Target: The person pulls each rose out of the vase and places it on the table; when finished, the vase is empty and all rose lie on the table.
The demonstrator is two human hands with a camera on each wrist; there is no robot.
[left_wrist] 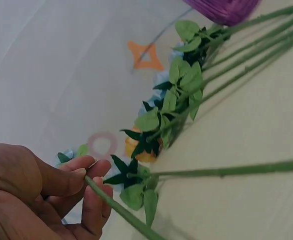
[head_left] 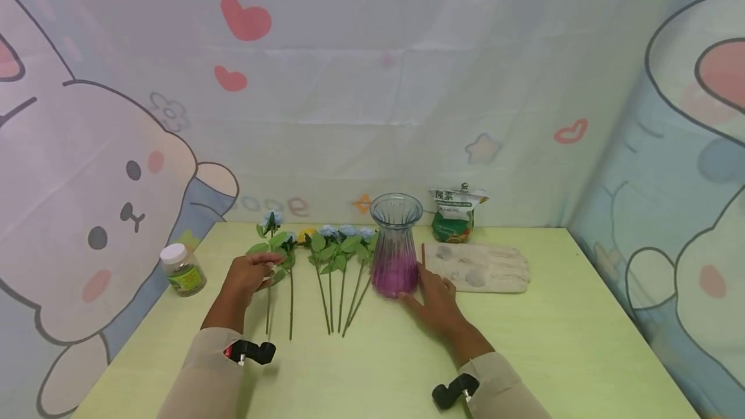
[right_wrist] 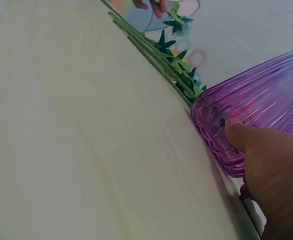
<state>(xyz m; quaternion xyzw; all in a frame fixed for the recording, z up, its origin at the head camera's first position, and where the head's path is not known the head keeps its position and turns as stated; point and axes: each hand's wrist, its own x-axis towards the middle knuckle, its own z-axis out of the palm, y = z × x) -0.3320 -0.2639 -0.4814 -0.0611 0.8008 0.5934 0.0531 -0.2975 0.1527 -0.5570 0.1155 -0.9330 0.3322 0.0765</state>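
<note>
My left hand (head_left: 247, 277) pinches the green stem (left_wrist: 121, 210) of a blue artificial rose (head_left: 272, 218) between thumb and fingers, the bloom raised toward the backdrop. Beside it another blue rose (head_left: 290, 238) lies on the table. Several more stems (head_left: 330, 290), with blue blooms and one yellow rose (head_left: 306, 235), lie side by side left of the vase. Upright at the middle stands a ribbed glass vase (head_left: 396, 251), purple below and bluish above. Low on its right side, my right hand (head_left: 436, 299) grips it, thumb (right_wrist: 239, 131) in front; the other fingers are mostly hidden.
A pair of whitish gloves (head_left: 491, 267) lies right of the vase, near a thin reddish-brown stick (head_left: 423, 255). Behind them stands a clipped green-and-white bag (head_left: 456, 215). A white-capped jar (head_left: 183, 270) is at the left edge. A printed cloth (head_left: 372, 96) hangs behind the table.
</note>
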